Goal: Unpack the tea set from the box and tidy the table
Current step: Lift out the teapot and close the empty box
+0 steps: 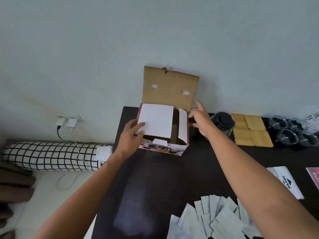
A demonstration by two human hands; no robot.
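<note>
Folding step: box [162,148] seems emptied; next, white left flap [157,121] goes down before the lid [170,87].
Left hand [130,135]: thumb and fingers pinch that flap.
Right hand [201,119]: fingers apart beside the box's right wall.
Tea set: teapot [224,121] and cups [284,133] right of box.
Table [155,187]: dark, against pale wall [120,40].

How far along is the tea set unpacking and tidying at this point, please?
Looks done: the teapot, wooden coasters and glass cups stand out on the table. In hand: the left hand pinches the white flap of the box while the right hand, fingers spread, reaches its far right side. Left: the loose white packets near the front edge need tidying.
</note>
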